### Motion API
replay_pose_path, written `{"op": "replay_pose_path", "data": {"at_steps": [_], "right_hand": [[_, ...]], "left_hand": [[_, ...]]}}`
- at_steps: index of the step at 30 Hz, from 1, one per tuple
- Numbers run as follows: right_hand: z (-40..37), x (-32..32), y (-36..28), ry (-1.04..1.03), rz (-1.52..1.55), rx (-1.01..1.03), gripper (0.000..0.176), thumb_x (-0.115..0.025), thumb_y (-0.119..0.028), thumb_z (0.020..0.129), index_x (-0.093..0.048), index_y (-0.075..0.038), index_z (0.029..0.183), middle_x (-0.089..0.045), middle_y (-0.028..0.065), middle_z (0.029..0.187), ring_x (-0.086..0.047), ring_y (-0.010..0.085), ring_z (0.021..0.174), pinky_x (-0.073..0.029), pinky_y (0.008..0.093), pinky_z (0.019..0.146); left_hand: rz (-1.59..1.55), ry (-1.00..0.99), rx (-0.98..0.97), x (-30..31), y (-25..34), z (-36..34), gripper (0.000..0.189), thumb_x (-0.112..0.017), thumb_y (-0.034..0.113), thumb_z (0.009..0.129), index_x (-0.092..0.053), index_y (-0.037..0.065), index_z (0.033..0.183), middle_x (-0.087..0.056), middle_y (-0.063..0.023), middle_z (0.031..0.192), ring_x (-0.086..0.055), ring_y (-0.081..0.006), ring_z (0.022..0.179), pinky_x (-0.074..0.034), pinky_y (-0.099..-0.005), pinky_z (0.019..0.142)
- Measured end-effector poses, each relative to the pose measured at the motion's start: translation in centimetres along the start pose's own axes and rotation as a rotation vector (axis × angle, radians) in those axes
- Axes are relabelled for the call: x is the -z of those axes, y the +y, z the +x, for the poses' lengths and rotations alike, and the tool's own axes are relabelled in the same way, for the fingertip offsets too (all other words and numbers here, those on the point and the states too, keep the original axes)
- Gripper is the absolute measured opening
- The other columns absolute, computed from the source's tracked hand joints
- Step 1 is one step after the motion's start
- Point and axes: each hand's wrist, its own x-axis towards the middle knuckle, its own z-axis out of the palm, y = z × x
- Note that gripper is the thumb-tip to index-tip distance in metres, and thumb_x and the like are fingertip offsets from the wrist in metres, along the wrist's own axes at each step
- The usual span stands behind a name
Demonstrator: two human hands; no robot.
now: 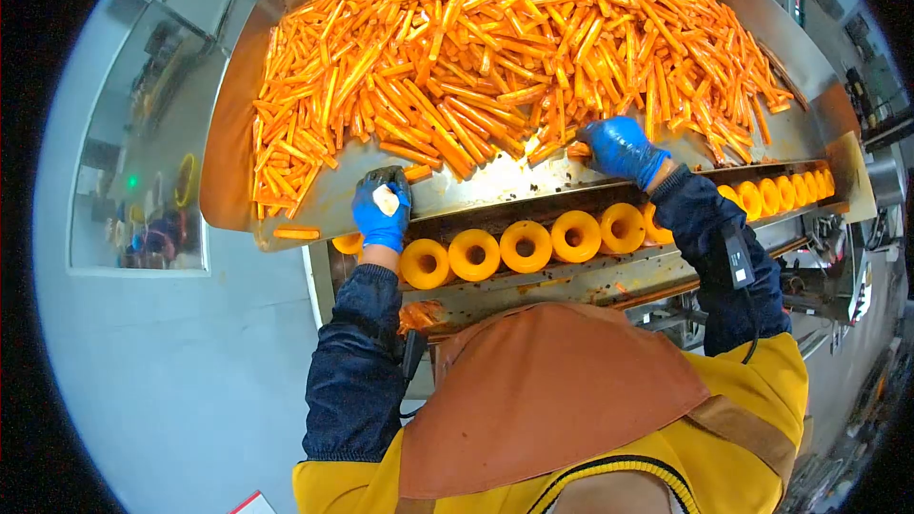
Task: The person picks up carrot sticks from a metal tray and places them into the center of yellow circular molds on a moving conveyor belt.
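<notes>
- Just beyond the fingertips of both hands, a deep heap of thin orange sticks (495, 48) covers the sloped, shiny steel tray (238, 133).
- The right hand (621, 148), in a blue glove, reaches forward with its wrist bent. Its fingers curl down onto the sticks at the heap's near edge; whether they pinch any I cannot tell.
- The left hand (382, 209), also gloved in blue, rests on the tray's bare lip with its fingers bunched together. One loose orange stick (417, 172) lies just beside them.
- Behind both wrists runs a row of yellow-orange plastic rings (524, 246), crossed by the dark blue sleeves (357, 362).
</notes>
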Motion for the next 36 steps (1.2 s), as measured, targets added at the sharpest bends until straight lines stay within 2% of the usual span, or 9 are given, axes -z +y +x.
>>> {"op": "replay_pose_path", "data": {"at_steps": [3,7,11,14,22,26,27,30,36], "right_hand": [[-0.8,1.3,0.6,0.13,0.134,-0.093,0.029,-0.068,-0.025,0.078,-0.067,-0.01,0.103,-0.067,0.0194,0.094,-0.067,0.0304,0.088,-0.053,0.0407,0.077],[-3.8,2.7,-0.6,0.463,1.192,-0.211,0.028,-0.07,-0.007,0.08,-0.062,-0.004,0.107,-0.065,0.0043,0.097,-0.06,0.0139,0.087,-0.051,0.0302,0.082],[-7.5,-0.9,-7.3,0.27,1.816,-0.143,0.036,-0.07,-0.009,0.082,-0.058,-0.005,0.115,-0.062,0.0006,0.105,-0.056,0.0114,0.097,-0.047,0.0292,0.088],[-7.7,-3.6,-9.8,0.034,1.267,-0.337,0.03,-0.07,-0.008,0.081,-0.064,-0.004,0.11,-0.066,0.0025,0.098,-0.058,0.0106,0.09,-0.048,0.029,0.085],[-8.0,-2.9,-11.7,0.485,1.42,-0.272,0.026,-0.065,-0.003,0.083,-0.064,-0.002,0.109,-0.066,0.0055,0.102,-0.057,0.0109,0.092,-0.048,0.0293,0.085],[-7.1,-2.8,-12.4,0.588,0.964,-0.232,0.015,-0.067,-0.007,0.081,-0.066,-0.005,0.096,-0.068,0.0135,0.087,-0.065,0.0231,0.075,-0.052,0.0332,0.071],[-7.3,-2.2,-12.1,0.57,0.857,-0.28,0.011,-0.068,-0.016,0.08,-0.066,-0.007,0.086,-0.065,0.0183,0.079,-0.065,0.0341,0.072,-0.052,0.0391,0.066],[-7.9,-3.0,-10.3,0.216,0.566,-0.262,0.018,-0.067,-0.026,0.079,-0.064,-0.008,0.079,-0.065,0.0197,0.079,-0.064,0.0378,0.075,-0.051,0.0437,0.065],[-7.3,-5.8,-11.5,0.153,0.591,-0.243,0.021,-0.067,-0.028,0.077,-0.064,-0.007,0.082,-0.066,0.0194,0.082,-0.065,0.0352,0.077,-0.052,0.0419,0.068]], "left_hand": [[-0.005,0.049,-0.007,-0.3,0.0,0.1,0.022,-0.057,0.028,0.086,-0.071,0.012,0.086,-0.068,-0.0128,0.085,-0.063,-0.0348,0.081,-0.05,-0.0427,0.074],[0.008,0.014,0.002,-0.3,-0.2,-0.1,0.017,-0.058,0.024,0.084,-0.071,0.013,0.084,-0.068,-0.0118,0.086,-0.063,-0.0338,0.081,-0.051,-0.0423,0.075],[-0.013,0.022,-0.019,-0.5,-0.2,0.0,0.015,-0.059,0.023,0.083,-0.071,0.014,0.084,-0.068,-0.0108,0.086,-0.063,-0.0332,0.082,-0.051,-0.0424,0.075],[0.02,0.013,0.042,-0.6,-0.2,-0.1,0.015,-0.059,0.023,0.083,-0.07,0.013,0.083,-0.068,-0.0111,0.085,-0.063,-0.0331,0.081,-0.051,-0.0424,0.075],[-0.019,0.009,0.003,-0.2,0.2,0.1,0.016,-0.06,0.024,0.084,-0.071,0.012,0.085,-0.068,-0.0116,0.086,-0.063,-0.0337,0.081,-0.051,-0.042,0.075],[-0.004,0.036,-0.027,-0.5,-0.4,0.0,0.016,-0.06,0.023,0.084,-0.071,0.012,0.085,-0.068,-0.0119,0.086,-0.063,-0.0338,0.082,-0.051,-0.0422,0.075],[-0.004,0.041,-0.038,-0.2,-0.1,0.1,0.016,-0.06,0.024,0.084,-0.071,0.012,0.085,-0.068,-0.0119,0.086,-0.063,-0.0338,0.082,-0.051,-0.0423,0.075],[0.029,-0.04,0.008,0.7,0.8,0.1,0.016,-0.06,0.023,0.084,-0.071,0.012,0.085,-0.068,-0.0116,0.087,-0.063,-0.0338,0.081,-0.051,-0.0425,0.075],[0.014,0.049,-0.013,-0.1,0.1,0.0,0.021,-0.057,0.027,0.087,-0.071,0.011,0.084,-0.068,-0.0131,0.084,-0.062,-0.0352,0.079,-0.05,-0.0435,0.073]]}}
